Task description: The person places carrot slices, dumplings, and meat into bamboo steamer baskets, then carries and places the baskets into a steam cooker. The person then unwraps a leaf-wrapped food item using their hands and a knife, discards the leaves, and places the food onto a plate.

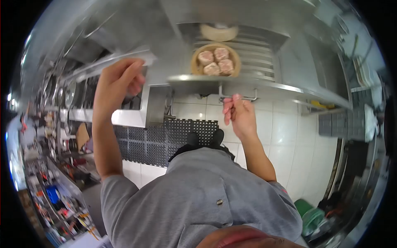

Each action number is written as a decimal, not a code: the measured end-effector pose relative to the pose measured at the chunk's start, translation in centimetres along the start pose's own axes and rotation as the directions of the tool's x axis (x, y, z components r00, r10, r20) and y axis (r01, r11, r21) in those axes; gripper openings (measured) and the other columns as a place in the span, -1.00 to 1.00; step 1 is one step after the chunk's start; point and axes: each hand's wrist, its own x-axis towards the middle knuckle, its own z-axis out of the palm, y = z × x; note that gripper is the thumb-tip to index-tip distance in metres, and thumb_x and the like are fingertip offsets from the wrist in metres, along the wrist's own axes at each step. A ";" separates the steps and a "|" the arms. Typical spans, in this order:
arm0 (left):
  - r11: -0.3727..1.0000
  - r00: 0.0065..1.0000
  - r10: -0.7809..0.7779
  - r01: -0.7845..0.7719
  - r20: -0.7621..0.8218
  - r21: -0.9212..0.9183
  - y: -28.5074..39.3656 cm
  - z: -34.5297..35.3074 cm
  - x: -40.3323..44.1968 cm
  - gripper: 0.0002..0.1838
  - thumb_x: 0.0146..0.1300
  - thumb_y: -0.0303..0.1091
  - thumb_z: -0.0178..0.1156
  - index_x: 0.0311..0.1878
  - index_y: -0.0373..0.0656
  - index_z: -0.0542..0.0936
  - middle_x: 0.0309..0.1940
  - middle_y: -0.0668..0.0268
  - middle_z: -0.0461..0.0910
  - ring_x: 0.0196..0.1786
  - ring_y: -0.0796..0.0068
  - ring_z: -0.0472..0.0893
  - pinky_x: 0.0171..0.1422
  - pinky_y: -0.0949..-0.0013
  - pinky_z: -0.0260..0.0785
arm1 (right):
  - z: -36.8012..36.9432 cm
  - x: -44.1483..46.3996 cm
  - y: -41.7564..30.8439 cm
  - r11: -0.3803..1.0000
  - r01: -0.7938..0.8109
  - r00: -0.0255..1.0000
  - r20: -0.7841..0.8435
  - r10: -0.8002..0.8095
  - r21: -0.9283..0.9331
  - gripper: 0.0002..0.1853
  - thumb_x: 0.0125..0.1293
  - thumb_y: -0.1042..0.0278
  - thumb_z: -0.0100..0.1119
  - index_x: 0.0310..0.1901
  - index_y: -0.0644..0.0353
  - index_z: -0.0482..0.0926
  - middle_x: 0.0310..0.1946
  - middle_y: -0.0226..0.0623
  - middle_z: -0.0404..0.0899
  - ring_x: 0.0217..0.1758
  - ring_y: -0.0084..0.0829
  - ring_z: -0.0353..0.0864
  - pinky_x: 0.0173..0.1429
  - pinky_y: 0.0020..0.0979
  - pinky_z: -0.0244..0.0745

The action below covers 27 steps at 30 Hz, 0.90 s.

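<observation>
1. Your right hand (243,118) is nearer the handle (250,98); its fingers curl narrow at the bar, though I can't tell whether they grip.
2. That bar runs left to right along the steel front panel (194,84); the round basket (194,62) of dumplings (226,66) lies beyond, slightly left.
3. Your left hand (118,82) is well apart, fingers bent, nothing visible in them.

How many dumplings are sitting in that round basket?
4: upper-left dumpling, upper-right dumpling, lower-left dumpling and lower-right dumpling, all inside the round basket. None there seems hidden.
</observation>
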 end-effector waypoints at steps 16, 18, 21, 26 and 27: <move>0.168 0.156 -0.978 0.219 -0.135 -0.961 -38.4 7.1 -59.1 -0.62 0.38 -0.06 0.16 0.00 -0.19 0.57 -0.24 0.17 0.61 -0.28 0.34 0.63 -0.18 0.25 0.57 | -5.3 22.3 -5.6 0.762 -0.067 0.954 -0.265 -0.140 -0.644 -0.01 0.25 -0.70 -0.39 -0.03 0.28 0.49 -0.39 -0.37 0.42 -0.53 -0.47 0.28 -0.50 -0.48 0.20; 0.055 -0.062 -0.996 0.233 -0.071 -0.971 -42.3 11.0 -66.6 -0.62 0.36 -0.08 0.19 -0.05 -0.25 0.55 -0.28 0.13 0.60 -0.35 0.30 0.61 -0.27 0.22 0.58 | -8.3 24.5 -2.8 0.830 -0.099 0.918 -0.372 -0.136 -0.548 -0.01 0.23 -0.71 -0.30 0.02 0.28 0.50 -0.40 -0.31 0.44 -0.54 -0.43 0.34 -0.51 -0.48 0.29; -0.083 -0.155 -0.987 0.335 0.032 -0.939 -45.6 15.4 -74.8 -0.56 0.32 -0.07 0.22 0.00 -0.30 0.55 -0.36 0.15 0.55 -0.39 0.27 0.57 -0.36 0.10 0.57 | -5.5 20.6 9.5 0.422 -0.045 0.914 -0.208 -0.349 -0.905 -0.16 0.33 -0.57 -0.22 -0.50 0.24 0.50 -0.72 -0.28 0.43 -0.68 -0.29 0.39 -0.57 -0.31 0.38; -0.084 -0.079 -0.995 0.304 0.063 -0.949 -46.0 15.0 -79.8 -0.51 0.30 -0.03 0.23 0.08 -0.27 0.55 -0.34 0.15 0.57 -0.34 0.25 0.61 -0.37 0.08 0.59 | 5.4 5.4 40.7 -0.293 0.023 0.843 -0.139 0.520 -0.956 -0.27 0.28 -0.40 -0.11 -0.44 0.29 0.54 -0.58 -0.17 0.47 -0.53 -0.22 0.46 -0.43 -0.25 0.43; -0.066 -0.075 -0.996 0.293 0.046 -0.954 -46.6 14.7 -81.0 -0.50 0.29 -0.02 0.25 0.10 -0.25 0.54 -0.32 0.15 0.58 -0.32 0.27 0.63 -0.36 0.09 0.60 | 8.4 0.9 47.1 -0.336 0.192 0.709 -0.107 0.697 -0.922 -0.30 0.27 -0.36 -0.09 -0.43 0.30 0.55 -0.56 -0.14 0.48 -0.50 -0.21 0.47 -0.41 -0.23 0.44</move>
